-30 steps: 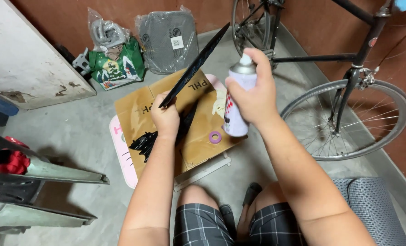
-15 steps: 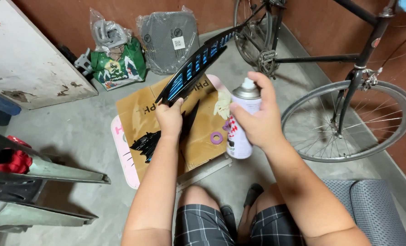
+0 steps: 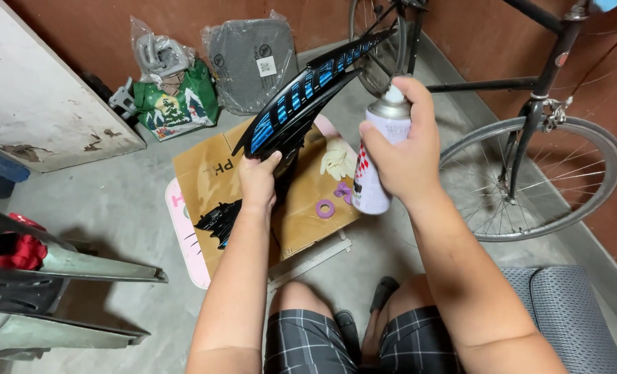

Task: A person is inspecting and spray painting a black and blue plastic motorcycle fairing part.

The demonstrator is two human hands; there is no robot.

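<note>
A: Holding the long black slatted plastic panel with blue showing through its openings (image 3: pixel 307 97) by its near end, the left hand (image 3: pixel 258 181) has its fingers wrapped around the lower tip, thumb on top. The panel slants up and away over the brown cardboard sheet (image 3: pixel 204 176) spread on the grey concrete floor (image 3: pixel 101 208).

B: And the other hand?

A: The right hand (image 3: pixel 405 149) is closed around a white spray can with a grey top (image 3: pixel 376 156), upright, forefinger resting on the nozzle. The can sits just beside the panel's middle, not touching it.

B: How would you do this step well?

A: I'd judge the can should be held a little back from the slats and the nozzle turned squarely at them; from here I cannot tell which way it faces. Keeping the panel above the cardboard, where black paint marks (image 3: pixel 220 218) already lie, would catch the overspray.

B: Anything at risk?

A: The pale glove (image 3: pixel 337 159) and the purple ring (image 3: pixel 325 208) lie on the cardboard beneath, and the black bicycle (image 3: pixel 530 125) stands near, to the right. Mist could drift onto them, so aiming towards the cardboard seems wise.
</note>
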